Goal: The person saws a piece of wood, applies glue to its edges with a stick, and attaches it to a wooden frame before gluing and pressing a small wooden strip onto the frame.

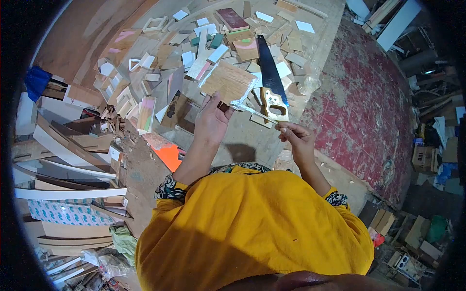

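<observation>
My left hand (213,119) is closed on the near edge of a flat, wood-grained board (228,83), thumb on its face. Ragged whitish material lines several of the board's edges. A thin whitish strip (257,112) runs from the board's near right corner towards my right hand (296,136), whose thumb and fingers pinch its end. I cannot tell whether this strip is tape or film. Just beyond it lies a handsaw (272,72) with a dark blade and a light wooden handle (274,105), handle end towards me.
Many small wood and white offcuts (194,43) cover the worktable ahead, with a dark red block (232,19) among them. Long curved boards (73,150) are stacked at my left. An orange sheet (165,153) lies near my left forearm. Worn red flooring (354,106) spreads to the right.
</observation>
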Tool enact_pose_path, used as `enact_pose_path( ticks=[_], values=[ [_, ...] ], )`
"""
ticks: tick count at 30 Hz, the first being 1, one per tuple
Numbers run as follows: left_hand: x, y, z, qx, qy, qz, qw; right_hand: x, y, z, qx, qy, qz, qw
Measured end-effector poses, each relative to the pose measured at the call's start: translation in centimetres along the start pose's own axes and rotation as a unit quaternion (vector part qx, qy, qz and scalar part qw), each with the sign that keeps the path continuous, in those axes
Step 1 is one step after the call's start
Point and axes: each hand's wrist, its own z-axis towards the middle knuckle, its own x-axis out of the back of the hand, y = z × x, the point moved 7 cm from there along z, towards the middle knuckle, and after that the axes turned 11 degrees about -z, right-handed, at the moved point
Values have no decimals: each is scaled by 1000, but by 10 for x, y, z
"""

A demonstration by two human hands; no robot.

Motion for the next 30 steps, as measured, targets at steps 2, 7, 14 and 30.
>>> enact_pose_path(
  ticks=[2,7,14,30],
  values=[
    [0,1,0,1,-8,0,1000,-2,-1,-2,-12,-1,4,1000],
    [1,1,2,-2,-20,9,1000,-1,5,-3,-3,-11,-10,1000],
    [2,-1,3,1,-14,13,1000,1,-34,-16,299,52,-343,889],
    [25,-7,13,55,48,-36,997,-14,-39,-31,397,69,-462,790]
  ],
)
